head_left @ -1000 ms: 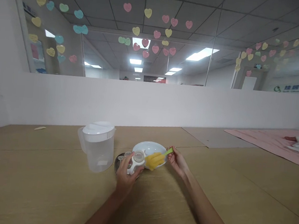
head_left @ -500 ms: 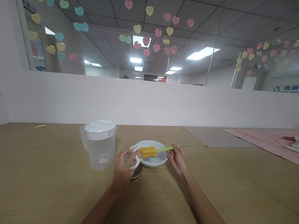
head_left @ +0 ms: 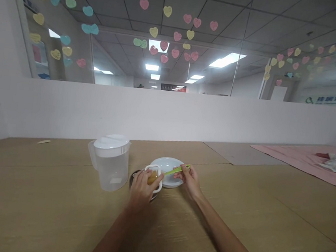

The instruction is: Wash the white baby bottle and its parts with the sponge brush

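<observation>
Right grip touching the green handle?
Touching. The head view shows the right grip pinching the green handle near its outer end.

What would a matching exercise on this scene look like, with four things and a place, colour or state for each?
1. Pitcher
2. Brush handle
3. Cloth
4. Bottle

A. Pink, spread out at the far right
B. Held in the left hand, with yellow showing through it
C. Standing upright with a white lid on
D. Green, in the fingers of the right hand

Pairs: 1-C, 2-D, 3-A, 4-B
</observation>
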`<state>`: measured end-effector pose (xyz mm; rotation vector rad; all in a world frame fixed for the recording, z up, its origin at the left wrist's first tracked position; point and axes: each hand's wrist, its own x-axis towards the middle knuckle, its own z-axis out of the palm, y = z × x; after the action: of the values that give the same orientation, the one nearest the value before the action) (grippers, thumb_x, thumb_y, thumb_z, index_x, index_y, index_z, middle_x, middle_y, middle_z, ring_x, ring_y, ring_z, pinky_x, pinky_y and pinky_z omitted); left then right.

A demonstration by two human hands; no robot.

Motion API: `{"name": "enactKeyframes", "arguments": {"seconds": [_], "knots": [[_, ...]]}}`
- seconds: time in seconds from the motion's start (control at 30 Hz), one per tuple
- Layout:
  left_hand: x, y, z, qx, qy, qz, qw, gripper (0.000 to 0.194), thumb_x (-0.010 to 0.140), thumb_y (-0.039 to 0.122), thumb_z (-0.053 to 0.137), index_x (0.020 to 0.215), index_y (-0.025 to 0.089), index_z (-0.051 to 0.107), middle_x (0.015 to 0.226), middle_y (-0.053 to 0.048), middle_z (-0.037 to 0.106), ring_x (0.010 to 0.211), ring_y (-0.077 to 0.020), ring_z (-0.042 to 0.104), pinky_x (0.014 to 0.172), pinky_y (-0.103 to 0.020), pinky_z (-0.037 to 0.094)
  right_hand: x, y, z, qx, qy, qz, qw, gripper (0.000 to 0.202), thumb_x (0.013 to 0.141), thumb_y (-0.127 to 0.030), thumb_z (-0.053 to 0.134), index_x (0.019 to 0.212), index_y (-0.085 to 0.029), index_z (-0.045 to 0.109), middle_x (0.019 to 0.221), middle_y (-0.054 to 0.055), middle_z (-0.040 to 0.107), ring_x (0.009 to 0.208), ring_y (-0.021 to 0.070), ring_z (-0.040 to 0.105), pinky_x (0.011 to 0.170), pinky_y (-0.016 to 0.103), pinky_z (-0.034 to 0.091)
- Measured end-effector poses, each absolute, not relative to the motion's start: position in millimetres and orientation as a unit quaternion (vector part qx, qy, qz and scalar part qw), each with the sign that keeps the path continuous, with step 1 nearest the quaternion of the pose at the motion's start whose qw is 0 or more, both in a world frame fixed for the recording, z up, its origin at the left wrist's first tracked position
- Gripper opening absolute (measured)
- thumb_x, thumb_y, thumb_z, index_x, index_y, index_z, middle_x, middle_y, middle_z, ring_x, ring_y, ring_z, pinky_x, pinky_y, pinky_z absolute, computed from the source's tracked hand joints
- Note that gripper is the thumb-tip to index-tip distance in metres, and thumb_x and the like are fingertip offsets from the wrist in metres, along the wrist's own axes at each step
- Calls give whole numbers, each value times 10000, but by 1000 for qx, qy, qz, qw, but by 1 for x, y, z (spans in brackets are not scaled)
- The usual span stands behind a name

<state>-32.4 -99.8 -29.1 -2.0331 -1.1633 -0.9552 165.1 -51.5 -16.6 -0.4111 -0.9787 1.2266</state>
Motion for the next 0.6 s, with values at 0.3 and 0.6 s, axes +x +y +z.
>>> {"name": "enactKeyframes", "arguments": {"seconds": [0.3, 0.6], "knots": [[-37, -94, -19, -709, -500, -335, 368, 494, 785, 73, 543, 1195, 349, 556, 1094, -111, 589, 1097, -278, 523, 976, -492, 348, 231, -1, -40, -298, -101, 367, 876, 185, 720, -280, 596, 686, -206, 430, 488, -79, 531, 433, 93, 575, 465, 209, 533], [-31, -106, -25, -715, -397, -477, 321, 483, 808, 250, 584, 1270, 212, 449, 1086, -119, 582, 1028, -207, 568, 859, -317, 488, 250, 10, -51, -383, -59, 303, 870, 160, 755, -190, 468, 723, -228, 316, 555, -93, 477, 530, 78, 598, 575, 205, 561]]}}
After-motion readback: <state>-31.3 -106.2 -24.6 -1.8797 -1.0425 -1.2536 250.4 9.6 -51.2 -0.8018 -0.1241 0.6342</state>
